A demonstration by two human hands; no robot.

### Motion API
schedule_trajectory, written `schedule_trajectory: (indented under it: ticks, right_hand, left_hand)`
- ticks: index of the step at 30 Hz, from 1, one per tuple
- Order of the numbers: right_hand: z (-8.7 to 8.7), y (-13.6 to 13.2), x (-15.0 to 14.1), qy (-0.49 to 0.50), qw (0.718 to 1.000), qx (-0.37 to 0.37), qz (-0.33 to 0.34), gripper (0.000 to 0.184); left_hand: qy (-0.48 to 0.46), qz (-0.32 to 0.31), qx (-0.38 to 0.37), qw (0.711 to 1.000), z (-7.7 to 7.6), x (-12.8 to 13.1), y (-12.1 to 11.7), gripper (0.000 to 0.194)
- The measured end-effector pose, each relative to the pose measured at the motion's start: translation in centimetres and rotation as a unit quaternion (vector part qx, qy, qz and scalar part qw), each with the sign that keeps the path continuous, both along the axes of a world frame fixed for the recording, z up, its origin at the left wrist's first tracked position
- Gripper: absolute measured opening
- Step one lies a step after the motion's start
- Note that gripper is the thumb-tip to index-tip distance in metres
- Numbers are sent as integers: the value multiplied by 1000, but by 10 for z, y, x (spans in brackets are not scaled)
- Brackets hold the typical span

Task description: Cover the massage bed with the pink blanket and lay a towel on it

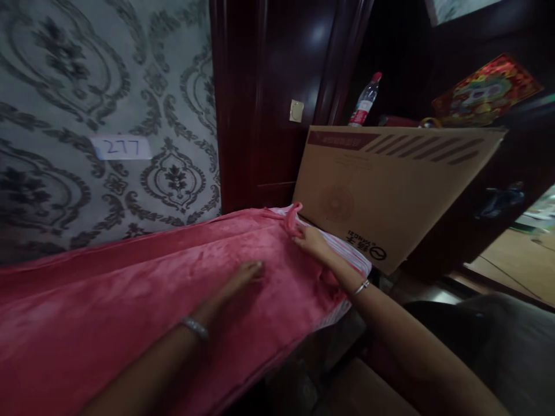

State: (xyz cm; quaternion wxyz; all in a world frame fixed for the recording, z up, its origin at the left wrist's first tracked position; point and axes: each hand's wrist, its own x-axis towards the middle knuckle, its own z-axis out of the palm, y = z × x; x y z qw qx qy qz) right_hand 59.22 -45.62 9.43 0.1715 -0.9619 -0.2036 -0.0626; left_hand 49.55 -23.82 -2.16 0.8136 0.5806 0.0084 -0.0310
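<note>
A pink plush blanket (173, 289) stretches over a long, low surface along the wall. At its far right end, my right hand (313, 241) is closed on the raised edge of the blanket, pinching up a fold. Striped cloth (349, 249) shows from under the blanket there. My left hand (247, 275), slightly blurred, lies on top of the blanket with fingers stretched forward, holding nothing. Each wrist wears a silver bracelet.
A large cardboard box (368, 185) leans beyond the blanket's end. Behind its top edge stands a plastic bottle (364, 104) with a red cap. Patterned wallpaper (173, 104) bearing a "277" label (122, 148) and a dark wooden door (264, 104) border the left and back.
</note>
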Motion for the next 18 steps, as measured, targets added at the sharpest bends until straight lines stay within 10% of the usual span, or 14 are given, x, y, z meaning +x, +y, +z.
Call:
schedule_trajectory:
  ticks: [7, 18]
  right_hand:
    - [-54, 64, -140, 2, 981, -3, 194, 26]
    - [-102, 35, -214, -47, 991, -50, 114, 46]
  left_hand:
    - [66, 117, -135, 982, 13, -22, 44, 32]
    - [48, 210, -95, 972, 11, -29, 36, 31]
